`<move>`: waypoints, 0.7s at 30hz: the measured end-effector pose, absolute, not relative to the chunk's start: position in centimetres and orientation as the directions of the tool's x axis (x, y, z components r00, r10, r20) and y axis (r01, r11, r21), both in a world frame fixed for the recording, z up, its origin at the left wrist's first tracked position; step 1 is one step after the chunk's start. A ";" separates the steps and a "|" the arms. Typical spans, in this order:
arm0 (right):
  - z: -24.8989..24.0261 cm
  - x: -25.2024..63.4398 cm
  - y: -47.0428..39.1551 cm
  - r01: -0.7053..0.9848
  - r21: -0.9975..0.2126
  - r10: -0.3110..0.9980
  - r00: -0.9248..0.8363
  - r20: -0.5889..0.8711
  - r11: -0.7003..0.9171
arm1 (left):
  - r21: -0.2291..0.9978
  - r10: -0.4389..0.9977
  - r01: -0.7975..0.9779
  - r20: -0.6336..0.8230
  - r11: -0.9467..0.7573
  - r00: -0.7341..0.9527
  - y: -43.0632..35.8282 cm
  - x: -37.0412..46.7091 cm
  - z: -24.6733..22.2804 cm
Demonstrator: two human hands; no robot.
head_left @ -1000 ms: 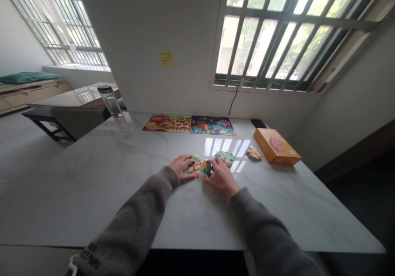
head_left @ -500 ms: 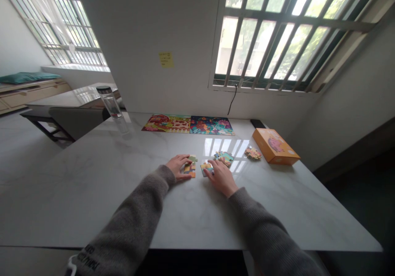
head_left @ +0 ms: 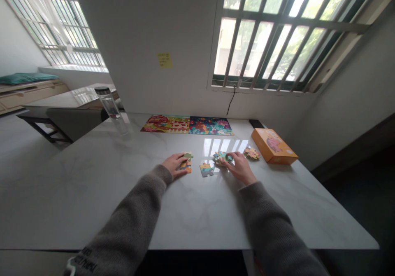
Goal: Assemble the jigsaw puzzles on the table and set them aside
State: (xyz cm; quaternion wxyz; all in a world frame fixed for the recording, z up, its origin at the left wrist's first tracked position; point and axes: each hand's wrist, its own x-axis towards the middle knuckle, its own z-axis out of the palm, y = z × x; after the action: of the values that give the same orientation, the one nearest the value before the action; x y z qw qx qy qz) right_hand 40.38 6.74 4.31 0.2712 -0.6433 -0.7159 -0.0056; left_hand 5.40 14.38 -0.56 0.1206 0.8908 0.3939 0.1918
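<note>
My left hand [head_left: 175,164] rests with its fingertips on joined puzzle pieces [head_left: 187,165], coloured green, yellow and orange, which lie on the white marbled table [head_left: 191,214]. A loose puzzle piece [head_left: 206,169], yellow, blue and grey, lies between my two hands. My right hand [head_left: 240,168] is at the pile of puzzle pieces [head_left: 218,156], its thumb and forefinger closed on a teal piece [head_left: 228,158]. A second, smaller pile of pinkish pieces [head_left: 252,153] lies just beyond my right hand.
An orange box [head_left: 274,146] stands at the right, with a dark phone-like object [head_left: 256,123] behind it. Two colourful picture sheets [head_left: 168,124] [head_left: 210,126] lie along the wall. A clear bottle [head_left: 108,103] stands at the back left.
My right hand has moved right, off the loose piece and onto the pile, and now pinches a teal piece. My left hand stays on the joined pieces.
</note>
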 end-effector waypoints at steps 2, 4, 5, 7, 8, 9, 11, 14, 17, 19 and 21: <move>4.5 40.3 6.7 0.927 -0.335 0.921 -0.025 0.389 0.167 | 0.366 0.744 0.649 0.267 -0.667 0.613 14.3 5.4 -0.6; 4.7 40.1 6.6 0.935 -0.319 0.920 -0.018 0.392 0.154 | 0.362 0.742 0.648 0.280 -0.670 0.610 14.3 5.4 -0.6; 4.8 40.0 6.5 0.940 -0.309 0.918 -0.011 0.396 0.145 | 0.358 0.741 0.649 0.286 -0.671 0.608 14.3 5.4 -0.6; 4.8 39.9 6.4 0.949 -0.289 0.915 0.002 0.402 0.125 | 0.350 0.740 0.652 0.294 -0.672 0.605 14.2 5.4 -0.5; 4.8 39.9 6.4 0.953 -0.279 0.917 0.000 0.400 0.121 | 0.345 0.739 0.654 0.297 -0.673 0.604 14.2 5.4 -0.4; 4.8 39.9 6.4 0.955 -0.270 0.919 -0.008 0.393 0.124 | 0.339 0.739 0.657 0.306 -0.673 0.600 14.1 5.6 -0.3; 4.6 40.0 6.4 0.955 -0.260 0.923 -0.034 0.383 0.142 | 0.330 0.736 0.658 0.343 -0.677 0.584 13.6 6.1 0.2; 4.5 40.4 6.7 0.939 -0.291 0.909 -0.048 0.414 0.182 | 0.325 0.703 0.629 0.422 -0.706 0.572 12.5 7.7 1.1; 4.7 40.3 6.8 0.910 -0.349 0.871 -0.024 0.490 0.221 | 0.317 0.646 0.565 0.438 -0.762 0.625 11.0 9.8 1.9; 4.9 39.4 6.5 0.884 -0.380 0.849 -0.036 0.527 0.273 | 0.320 0.629 0.543 0.447 -0.777 0.636 10.3 10.8 2.3; 4.9 37.8 5.9 0.849 -0.394 0.843 -0.105 0.528 0.353 | 0.338 0.641 0.546 0.453 -0.767 0.619 10.0 11.1 2.4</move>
State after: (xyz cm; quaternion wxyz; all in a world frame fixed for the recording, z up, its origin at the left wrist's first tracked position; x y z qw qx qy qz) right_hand 37.78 5.89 4.94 0.3518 -0.5688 -0.7435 -0.0041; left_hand 11.13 9.98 2.41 0.0835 0.8960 0.3313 0.2838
